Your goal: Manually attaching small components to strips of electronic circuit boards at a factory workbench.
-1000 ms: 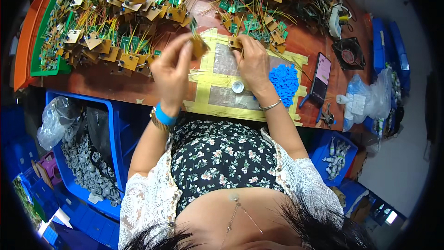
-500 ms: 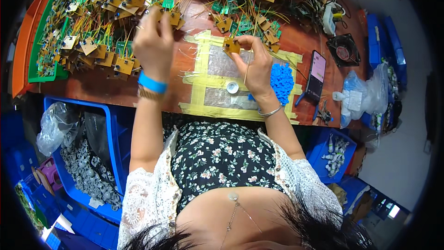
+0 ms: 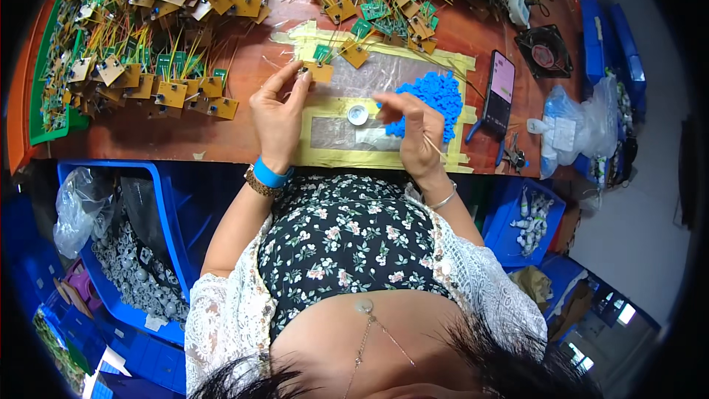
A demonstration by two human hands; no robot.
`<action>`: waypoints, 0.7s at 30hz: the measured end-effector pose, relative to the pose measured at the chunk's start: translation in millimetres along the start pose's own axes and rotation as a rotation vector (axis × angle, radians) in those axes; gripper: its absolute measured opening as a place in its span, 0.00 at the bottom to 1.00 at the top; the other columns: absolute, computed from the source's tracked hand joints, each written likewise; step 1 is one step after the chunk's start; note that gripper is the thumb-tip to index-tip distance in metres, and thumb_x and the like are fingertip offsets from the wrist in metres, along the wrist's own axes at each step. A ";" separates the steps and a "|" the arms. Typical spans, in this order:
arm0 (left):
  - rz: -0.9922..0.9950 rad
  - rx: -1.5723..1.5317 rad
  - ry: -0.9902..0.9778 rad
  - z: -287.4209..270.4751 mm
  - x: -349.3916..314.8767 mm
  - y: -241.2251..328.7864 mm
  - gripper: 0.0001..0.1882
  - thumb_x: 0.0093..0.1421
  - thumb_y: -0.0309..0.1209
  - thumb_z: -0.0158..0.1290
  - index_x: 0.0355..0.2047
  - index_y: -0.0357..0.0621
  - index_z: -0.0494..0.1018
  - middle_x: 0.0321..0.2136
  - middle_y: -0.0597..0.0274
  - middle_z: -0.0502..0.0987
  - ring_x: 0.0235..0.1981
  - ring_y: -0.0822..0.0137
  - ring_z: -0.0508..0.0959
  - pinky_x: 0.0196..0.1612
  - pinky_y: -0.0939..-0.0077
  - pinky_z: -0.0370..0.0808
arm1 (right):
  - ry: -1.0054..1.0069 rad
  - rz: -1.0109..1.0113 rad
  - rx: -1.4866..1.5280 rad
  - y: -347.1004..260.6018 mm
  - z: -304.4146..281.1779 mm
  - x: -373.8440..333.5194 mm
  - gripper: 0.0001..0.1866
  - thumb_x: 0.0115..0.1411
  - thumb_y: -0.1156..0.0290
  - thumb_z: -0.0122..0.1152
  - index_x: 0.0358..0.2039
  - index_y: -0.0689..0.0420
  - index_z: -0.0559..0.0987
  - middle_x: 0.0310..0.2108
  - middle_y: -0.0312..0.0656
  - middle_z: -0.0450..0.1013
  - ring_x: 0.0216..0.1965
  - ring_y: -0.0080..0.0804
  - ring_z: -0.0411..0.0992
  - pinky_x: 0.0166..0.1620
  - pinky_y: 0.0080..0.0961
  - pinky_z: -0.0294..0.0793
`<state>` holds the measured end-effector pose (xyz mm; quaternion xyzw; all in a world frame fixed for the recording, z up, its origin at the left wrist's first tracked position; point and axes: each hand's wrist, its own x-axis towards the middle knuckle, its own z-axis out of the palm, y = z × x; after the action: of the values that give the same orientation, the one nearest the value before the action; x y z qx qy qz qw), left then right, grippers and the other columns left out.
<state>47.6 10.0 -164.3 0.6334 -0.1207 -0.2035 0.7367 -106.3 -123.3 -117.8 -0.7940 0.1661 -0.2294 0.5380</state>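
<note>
Between its thumb and fingers my left hand [image 3: 279,122] pinches a small tan circuit board [image 3: 320,72] at the mat's upper left edge. My right hand [image 3: 417,129] is closed around a thin wooden stick [image 3: 433,147], its blurred fingers hovering right of a small round white dish [image 3: 357,114]. Another tan board [image 3: 354,53] lies past the dish, with a green board [image 3: 322,52] next to it. Close by my right fingers is a heap of small blue pieces [image 3: 436,96].
Wired boards [image 3: 170,89] are piled at the left, beside a green tray [image 3: 63,133], and more at the back [image 3: 391,15]. Rightward lie a phone [image 3: 499,92], pliers [image 3: 513,154], a black fan [image 3: 543,52] and plastic bags [image 3: 565,133]. Blue bins [image 3: 166,222] stand below the table edge.
My left hand has come from the board pile to the mat and now holds a board. My right hand has let go of its board and moved nearer, keeping the stick. The view has shifted slightly.
</note>
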 end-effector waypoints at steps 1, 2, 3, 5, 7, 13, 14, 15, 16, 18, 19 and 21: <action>0.003 0.046 -0.002 -0.4 0.4 -3.2 0.12 0.60 0.23 0.57 0.43 0.30 0.77 0.31 0.63 0.79 0.31 0.74 0.79 0.35 0.81 0.77 | -0.001 0.005 -0.004 1.2 -0.9 -4.0 0.34 0.71 0.46 0.32 0.42 0.62 0.80 0.28 0.41 0.74 0.29 0.26 0.72 0.34 0.20 0.70; -0.001 0.044 -0.002 0.5 0.5 -4.7 0.12 0.60 0.23 0.57 0.43 0.30 0.77 0.31 0.63 0.79 0.31 0.74 0.79 0.35 0.81 0.77 | -0.041 -0.002 -0.034 4.9 -1.1 -8.6 0.32 0.71 0.48 0.34 0.41 0.62 0.80 0.28 0.40 0.73 0.29 0.26 0.71 0.34 0.20 0.70; -0.011 0.033 0.014 1.7 0.1 -5.2 0.12 0.60 0.23 0.57 0.43 0.29 0.76 0.31 0.63 0.79 0.31 0.75 0.79 0.34 0.82 0.77 | -0.080 -0.007 -0.063 8.6 -1.0 -13.2 0.30 0.72 0.51 0.35 0.40 0.63 0.80 0.27 0.40 0.73 0.28 0.25 0.70 0.33 0.20 0.69; -0.023 0.023 0.029 2.4 0.3 -8.5 0.13 0.60 0.23 0.57 0.44 0.29 0.76 0.30 0.64 0.79 0.31 0.75 0.79 0.34 0.82 0.77 | -0.066 0.005 -0.121 10.1 3.2 -17.7 0.27 0.72 0.56 0.37 0.36 0.63 0.80 0.26 0.41 0.73 0.27 0.24 0.70 0.31 0.20 0.68; -0.006 0.036 0.036 -1.4 2.4 -12.6 0.13 0.60 0.23 0.57 0.45 0.30 0.76 0.29 0.64 0.78 0.30 0.76 0.79 0.33 0.83 0.77 | -0.050 0.062 -0.128 9.3 6.7 -18.9 0.24 0.72 0.60 0.39 0.33 0.64 0.79 0.25 0.41 0.73 0.25 0.24 0.69 0.29 0.19 0.68; 0.063 0.032 0.056 -1.8 -4.7 -0.8 0.12 0.62 0.23 0.54 0.45 0.31 0.76 0.30 0.64 0.79 0.28 0.76 0.78 0.30 0.83 0.78 | -0.081 0.014 -0.155 19.6 9.3 -22.9 0.22 0.72 0.62 0.41 0.32 0.65 0.78 0.24 0.42 0.74 0.22 0.24 0.70 0.28 0.19 0.69; 0.063 0.033 0.056 -0.5 -6.6 -1.2 0.12 0.62 0.23 0.54 0.45 0.31 0.76 0.30 0.64 0.79 0.28 0.76 0.78 0.30 0.83 0.78 | -0.080 0.011 -0.141 20.9 8.6 -23.6 0.22 0.72 0.62 0.41 0.31 0.65 0.78 0.24 0.42 0.74 0.22 0.24 0.70 0.28 0.19 0.69; 0.079 0.029 0.059 0.2 -8.5 -0.9 0.12 0.63 0.23 0.53 0.45 0.31 0.76 0.30 0.63 0.79 0.28 0.76 0.78 0.30 0.83 0.78 | -0.083 0.010 -0.139 20.3 7.6 -23.3 0.22 0.72 0.62 0.41 0.31 0.65 0.78 0.24 0.42 0.74 0.22 0.24 0.70 0.28 0.19 0.69; 0.095 0.025 0.063 0.1 -10.0 -0.7 0.11 0.63 0.23 0.53 0.45 0.31 0.76 0.30 0.62 0.79 0.27 0.75 0.79 0.29 0.83 0.78 | -0.091 0.028 -0.145 18.9 6.3 -22.7 0.23 0.72 0.61 0.41 0.32 0.65 0.78 0.24 0.42 0.74 0.22 0.23 0.70 0.28 0.18 0.69; 0.124 0.087 0.054 -0.6 -12.1 -2.7 0.12 0.63 0.23 0.53 0.45 0.31 0.76 0.30 0.62 0.79 0.27 0.75 0.79 0.29 0.82 0.79 | -0.099 0.045 -0.152 15.3 5.3 -22.0 0.24 0.72 0.60 0.40 0.32 0.65 0.78 0.24 0.41 0.74 0.23 0.23 0.70 0.28 0.18 0.69; 0.151 0.148 0.044 -0.5 -12.7 -3.0 0.12 0.63 0.23 0.52 0.45 0.31 0.76 0.30 0.61 0.79 0.26 0.74 0.79 0.29 0.82 0.79 | -0.058 0.064 -0.019 12.9 5.1 -22.4 0.25 0.72 0.58 0.39 0.32 0.66 0.78 0.24 0.42 0.75 0.23 0.23 0.71 0.28 0.18 0.69; 0.112 0.126 0.008 1.0 -16.1 -1.6 0.12 0.64 0.23 0.52 0.46 0.30 0.75 0.30 0.60 0.79 0.26 0.74 0.79 0.29 0.81 0.80 | -0.018 0.081 0.112 4.6 5.4 -20.4 0.27 0.72 0.56 0.39 0.32 0.66 0.78 0.25 0.42 0.76 0.24 0.24 0.71 0.28 0.17 0.69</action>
<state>32.6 16.2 -164.4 0.6718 -0.1654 -0.1513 0.7060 -120.6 -110.4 -127.6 -0.7572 0.1804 -0.2092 0.5919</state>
